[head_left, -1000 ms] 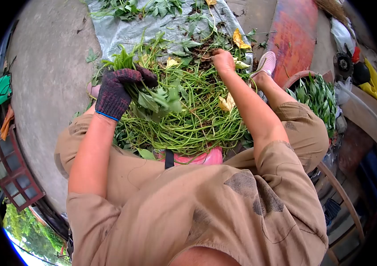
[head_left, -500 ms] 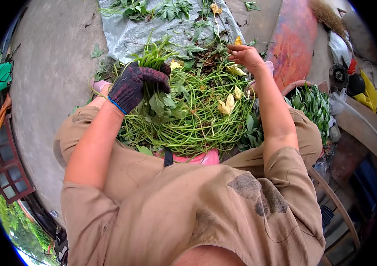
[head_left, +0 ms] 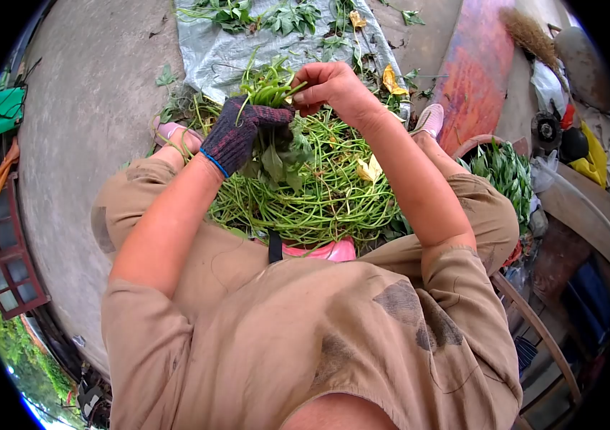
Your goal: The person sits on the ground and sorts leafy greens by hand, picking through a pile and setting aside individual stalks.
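Note:
My left hand (head_left: 247, 131), in a dark knitted glove with a blue cuff edge, is wrapped round a bunch of green stems (head_left: 269, 89). Leaves of the bunch hang below the fist. My bare right hand (head_left: 333, 92) is at the right side of the bunch, its fingers pinched at the end of a green stem. Beneath both hands lies a wide heap of long green stems (head_left: 305, 208) with a yellow leaf (head_left: 369, 170) on its right part.
Behind the heap a grey plastic sheet (head_left: 212, 54) bears leafy sprigs. A red board (head_left: 477, 72) lies at the right, near a tub of leaves (head_left: 502, 172). A pink thing (head_left: 337, 250) shows under the heap's near edge.
My left hand has moved right with the bunch. My right hand rose off the heap with its fingers apart, then came left to the bunch and closed on a stem.

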Tool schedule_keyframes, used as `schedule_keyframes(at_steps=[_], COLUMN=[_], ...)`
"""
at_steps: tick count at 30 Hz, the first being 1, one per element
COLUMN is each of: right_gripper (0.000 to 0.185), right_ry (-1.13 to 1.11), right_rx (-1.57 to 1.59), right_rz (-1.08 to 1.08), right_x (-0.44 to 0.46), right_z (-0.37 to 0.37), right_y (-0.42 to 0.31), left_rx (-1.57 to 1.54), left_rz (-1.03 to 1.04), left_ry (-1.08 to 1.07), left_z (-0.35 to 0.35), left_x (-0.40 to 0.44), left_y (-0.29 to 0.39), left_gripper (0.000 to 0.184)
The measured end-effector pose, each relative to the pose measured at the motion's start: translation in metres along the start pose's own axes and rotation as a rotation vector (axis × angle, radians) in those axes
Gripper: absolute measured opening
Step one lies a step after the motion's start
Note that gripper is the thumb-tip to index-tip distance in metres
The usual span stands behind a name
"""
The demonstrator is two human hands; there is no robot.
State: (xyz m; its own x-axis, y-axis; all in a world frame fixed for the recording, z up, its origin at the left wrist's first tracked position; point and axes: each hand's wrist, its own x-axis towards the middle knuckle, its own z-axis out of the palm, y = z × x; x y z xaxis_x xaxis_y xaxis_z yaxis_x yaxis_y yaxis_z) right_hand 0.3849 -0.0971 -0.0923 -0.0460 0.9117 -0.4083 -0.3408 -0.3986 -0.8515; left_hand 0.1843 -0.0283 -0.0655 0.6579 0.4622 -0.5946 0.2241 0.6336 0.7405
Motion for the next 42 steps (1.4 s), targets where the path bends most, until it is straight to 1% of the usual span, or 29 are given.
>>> schedule_keyframes(at_steps=[1,2,4,6,7,8,9,11,14,17,18,19,21,24,25,27,28,31,32,33,35,36,37,39,40,42], right_gripper=[0.012,0.010,0.015,0.024,0.028,0.028,0.027,0.030,0.029,0.022,0.019,0.023,0.029,0.040,0.049,0.044,0.038,0.028,0.027,0.026,0.025,0.021,0.022,0.025,0.029,0.026], right_ry=[0.016,0.089,0.304,0.356,0.385,0.349,0.368,0.336,0.353,0.495,0.540,0.396,0.347,0.434,0.379,0.299,0.173,0.151,0.195,0.218,0.267,0.286,0.309,0.359,0.413,0.514], right_rx=[0.093,0.106,-0.200,-1.241,-1.302,-1.359,-1.423,-1.550,-1.474,-1.509,-1.645,-1.740,-1.655,-1.391,-1.335,-1.364,-1.400,-1.399,-1.439,-1.454,-1.480,-1.515,-1.527,-1.552,-1.546,-1.397], right_rz=[-0.007,0.021,0.144,0.305,0.272,0.309,0.341,0.397,0.576,0.571,0.397,0.227,0.099,0.467,0.671,0.801,0.806,0.691,0.614,0.567,0.470,0.416,0.372,0.282,0.204,0.026], right_x=[0.009,0.016,0.048,0.051,0.046,0.041,0.036,0.029,0.028,0.052,0.053,0.052,0.057,0.057,0.058,0.054,0.051,0.045,0.041,0.036,0.022,0.015,0.007,-0.010,-0.019,-0.040], right_z=[-0.008,-0.019,-0.072,-0.113,-0.130,-0.147,-0.155,-0.183,-0.209,-0.208,-0.201,-0.195,-0.193,-0.179,-0.179,-0.178,-0.179,-0.173,-0.170,-0.166,-0.156,-0.155,-0.145,-0.124,-0.115,-0.095], right_y=[0.013,0.024,0.095,0.130,0.153,0.165,0.172,0.193,0.206,0.199,0.196,0.187,0.204,0.211,0.209,0.208,0.201,0.182,0.174,0.162,0.135,0.126,0.112,0.075,0.054,0.013], left_rx=[-0.081,-0.072,-0.003,0.047,0.035,0.064,0.092,0.065,0.075,0.077,0.092,0.106,0.106,0.111,0.115,0.190,0.227,0.157,0.165,0.248,0.205,0.162,0.159,0.199,0.196,0.191], left_rz=[-0.036,-0.070,-0.101,-0.141,-0.201,-0.227,-0.252,-0.275,-0.272,-0.290,-0.307,-0.321,-0.317,-0.301,-0.291,-0.244,-0.217,-0.234,-0.171,-0.144,-0.086,-0.083,-0.056,0.004,0.027,0.076], left_ry=[-0.005,0.073,0.098,0.119,0.136,0.114,0.091,0.098,0.113,0.145,0.158,0.170,0.145,0.142,0.145,0.127,0.120,0.132,0.146,0.147,0.130,0.149,0.133,0.168,0.170,0.175], left_z=[0.001,-0.003,-0.013,-0.013,-0.008,-0.006,-0.005,-0.002,-0.003,-0.010,-0.008,-0.005,-0.003,-0.008,-0.010,-0.014,-0.016,-0.011,-0.010,-0.019,-0.021,-0.021,-0.025,-0.027,-0.025,-0.021], left_x=[0.001,0.008,0.011,0.012,0.009,0.009,0.010,0.011,0.015,0.019,0.019,0.019,0.020,0.017,0.016,0.014,0.013,0.006,0.003,0.003,-0.002,-0.005,-0.006,-0.013,-0.018,-0.033], left_y=[0.001,-0.003,-0.003,-0.001,0.004,0.007,0.008,0.006,0.008,0.006,0.010,0.012,0.015,0.012,0.012,0.016,0.018,0.035,0.036,0.031,0.036,0.033,0.033,0.034,0.037,0.044], left_gripper=[0.015,0.011,0.012,0.014,0.013,0.013,0.013,0.014,0.015,0.017,0.017,0.018,0.018,0.019,0.019,0.020,0.020,0.021,0.020,0.019,0.017,0.016,0.017,0.018,0.019,0.022])
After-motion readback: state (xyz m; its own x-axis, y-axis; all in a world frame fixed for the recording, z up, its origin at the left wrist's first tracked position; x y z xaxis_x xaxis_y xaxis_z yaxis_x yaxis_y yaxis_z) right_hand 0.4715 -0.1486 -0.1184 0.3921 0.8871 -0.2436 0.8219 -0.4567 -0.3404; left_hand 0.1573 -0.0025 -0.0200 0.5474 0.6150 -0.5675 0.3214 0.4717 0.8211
